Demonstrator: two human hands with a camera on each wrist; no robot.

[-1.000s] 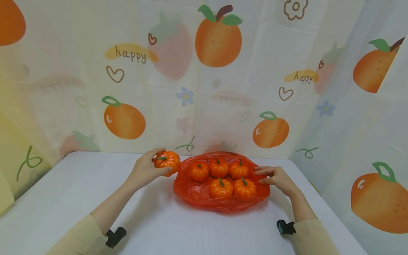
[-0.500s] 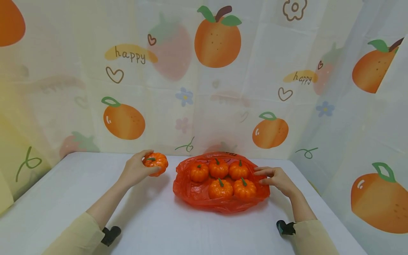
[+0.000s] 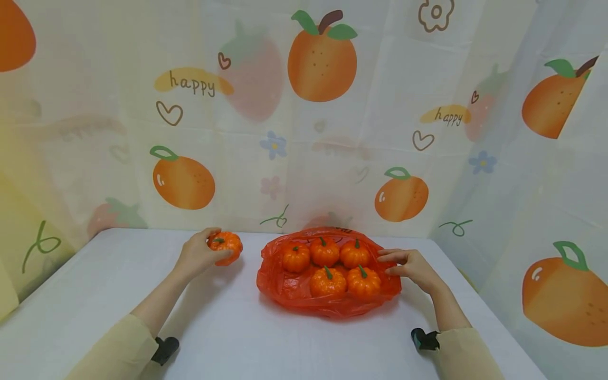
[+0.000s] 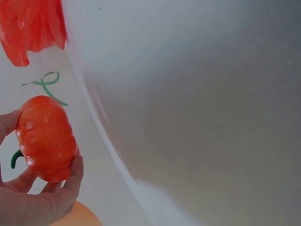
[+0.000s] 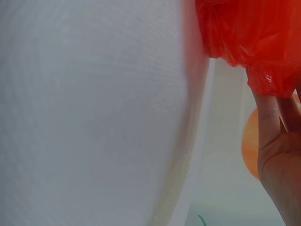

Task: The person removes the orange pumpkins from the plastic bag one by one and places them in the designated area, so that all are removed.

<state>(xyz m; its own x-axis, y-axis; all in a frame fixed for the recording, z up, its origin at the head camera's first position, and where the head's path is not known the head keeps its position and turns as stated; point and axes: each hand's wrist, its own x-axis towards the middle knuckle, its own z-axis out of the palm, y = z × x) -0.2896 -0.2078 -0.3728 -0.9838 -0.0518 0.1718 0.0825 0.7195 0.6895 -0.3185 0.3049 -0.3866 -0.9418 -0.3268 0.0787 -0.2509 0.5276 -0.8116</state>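
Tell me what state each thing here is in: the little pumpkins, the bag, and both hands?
Pumpkin: out of the bag, gripped by the left hand.
Five pumpkins: upright, stems up, lying in the bag.
Red plastic bag: open, spread on the white table.
Left hand: fingers curled round the pumpkin.
Right hand: holds the bag's edge.

Your small orange pumpkin (image 3: 226, 246), green stem up, sits left of centre; the red bag (image 3: 285, 285), centre frame, lies open, cradling five more.
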